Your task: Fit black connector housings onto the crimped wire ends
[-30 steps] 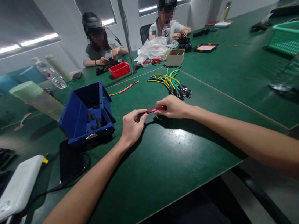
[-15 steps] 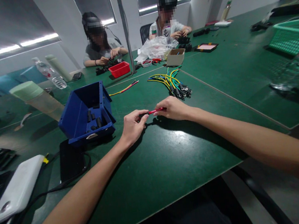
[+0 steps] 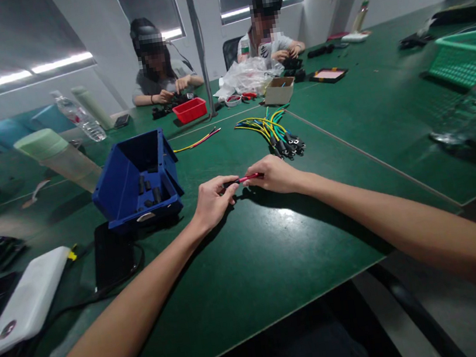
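My left hand [image 3: 212, 201] and my right hand [image 3: 275, 174] meet just above the green table [image 3: 249, 259], both pinched on one short red wire [image 3: 250, 177]. The left fingertips close on a small black piece [image 3: 227, 184] at the wire's left end. The right fingers grip the wire's other end. To the left stands a blue plastic bin [image 3: 138, 178] with several small black parts inside. Beyond my hands lies a bundle of yellow, green and blue wires [image 3: 273, 129] with black ends.
A white power bank [image 3: 25, 303] and a black phone [image 3: 111, 258] with a cable lie at the left. A pale green bottle [image 3: 60, 159] lies behind the bin. Two other people work at the far side near a red tray [image 3: 190, 110]. A green basket [image 3: 465, 61] is at right.
My hands have drawn a little closer together, so less of the red wire shows between them. Nothing else on the table has moved.
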Demonstrator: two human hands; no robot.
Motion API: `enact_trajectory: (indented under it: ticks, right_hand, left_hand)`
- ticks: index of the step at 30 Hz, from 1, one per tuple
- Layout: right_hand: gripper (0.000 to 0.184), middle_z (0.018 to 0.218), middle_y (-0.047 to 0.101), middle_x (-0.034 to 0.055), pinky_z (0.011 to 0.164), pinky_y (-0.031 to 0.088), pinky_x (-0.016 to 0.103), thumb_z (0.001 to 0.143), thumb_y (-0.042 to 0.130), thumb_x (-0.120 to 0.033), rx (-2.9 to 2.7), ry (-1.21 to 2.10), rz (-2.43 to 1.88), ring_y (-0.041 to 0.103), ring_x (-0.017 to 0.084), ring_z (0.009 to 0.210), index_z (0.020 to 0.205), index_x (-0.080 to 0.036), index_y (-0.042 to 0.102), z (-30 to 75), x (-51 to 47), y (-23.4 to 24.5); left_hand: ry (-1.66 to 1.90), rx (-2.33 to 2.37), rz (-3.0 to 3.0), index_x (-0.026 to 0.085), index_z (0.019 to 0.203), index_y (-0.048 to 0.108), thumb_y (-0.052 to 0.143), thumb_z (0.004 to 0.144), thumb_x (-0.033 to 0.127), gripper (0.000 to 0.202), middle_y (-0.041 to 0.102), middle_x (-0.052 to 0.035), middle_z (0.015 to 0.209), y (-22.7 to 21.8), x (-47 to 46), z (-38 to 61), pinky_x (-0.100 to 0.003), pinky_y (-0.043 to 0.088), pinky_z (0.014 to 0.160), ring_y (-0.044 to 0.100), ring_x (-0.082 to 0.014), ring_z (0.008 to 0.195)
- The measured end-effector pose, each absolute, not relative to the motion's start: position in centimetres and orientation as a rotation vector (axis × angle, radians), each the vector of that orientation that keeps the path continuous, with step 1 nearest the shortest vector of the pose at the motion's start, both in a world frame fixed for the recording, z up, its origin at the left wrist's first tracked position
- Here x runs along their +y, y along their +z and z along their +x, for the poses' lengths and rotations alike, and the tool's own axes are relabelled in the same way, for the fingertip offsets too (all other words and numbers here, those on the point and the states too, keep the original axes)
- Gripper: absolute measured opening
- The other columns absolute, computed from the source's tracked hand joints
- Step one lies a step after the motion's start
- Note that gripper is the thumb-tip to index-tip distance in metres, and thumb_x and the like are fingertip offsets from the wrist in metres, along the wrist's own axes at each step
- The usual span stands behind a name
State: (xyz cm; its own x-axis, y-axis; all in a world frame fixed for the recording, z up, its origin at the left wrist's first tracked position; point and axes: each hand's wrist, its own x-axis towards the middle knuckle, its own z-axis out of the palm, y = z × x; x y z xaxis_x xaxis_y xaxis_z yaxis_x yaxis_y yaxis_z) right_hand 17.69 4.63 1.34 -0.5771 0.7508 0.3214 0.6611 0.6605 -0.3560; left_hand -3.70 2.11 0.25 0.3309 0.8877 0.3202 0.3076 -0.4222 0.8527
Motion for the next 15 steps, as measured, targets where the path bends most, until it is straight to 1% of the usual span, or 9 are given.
enact_trajectory:
  ticks: [3, 6, 12, 15]
  right_hand:
    - [0.031, 0.062, 0.06, 0.0023, 0.056, 0.025, 0.024, 0.09, 0.057, -0.04, -2.43, 0.27, -1.114, 0.04, 0.009, 0.056, 0.08, -0.015, 0.073, 17.75, 4.59, 1.67]
    - [0.031, 0.062, 0.059, 0.002, 0.056, 0.025, 0.024, 0.089, 0.058, -0.04, -2.434, 0.252, -1.118, 0.041, 0.01, 0.056, 0.078, -0.015, 0.072, 17.88, 4.68, 1.96]
    - [0.033, 0.065, 0.062, 0.0038, 0.058, 0.027, 0.025, 0.09, 0.057, -0.042, -2.428, 0.239, -1.109, 0.047, 0.01, 0.06, 0.078, -0.015, 0.071, 18.11, 4.95, 1.95]
    - [0.032, 0.067, 0.064, 0.0046, 0.058, 0.028, 0.024, 0.089, 0.058, -0.042, -2.424, 0.253, -1.099, 0.049, 0.011, 0.061, 0.081, -0.015, 0.072, 18.03, 4.87, 1.75]
  left_hand:
    - [1.035, 1.057, 1.838, 0.013, 0.109, 0.068, 0.064, 0.084, 0.032, 0.032, 0.066, -0.0017, 0.064, 0.39, 2.19, -3.74, -0.021, 0.044, 0.046, 0.06, -0.0108, 0.051]
    - [1.024, 1.055, 1.802, 0.014, 0.112, 0.066, 0.065, 0.083, 0.034, 0.035, 0.068, -0.0027, 0.069, 0.53, 2.27, -3.82, -0.02, 0.043, 0.043, 0.062, -0.0113, 0.053]
    - [1.024, 1.049, 1.788, 0.015, 0.106, 0.07, 0.065, 0.083, 0.035, 0.031, 0.07, -0.0038, 0.073, 0.54, 2.37, -3.92, -0.019, 0.042, 0.042, 0.062, -0.0116, 0.055]
    - [1.024, 1.046, 1.785, 0.015, 0.104, 0.071, 0.065, 0.082, 0.035, 0.03, 0.071, -0.0045, 0.075, 0.6, 2.25, -3.84, -0.02, 0.042, 0.042, 0.061, -0.0112, 0.055]
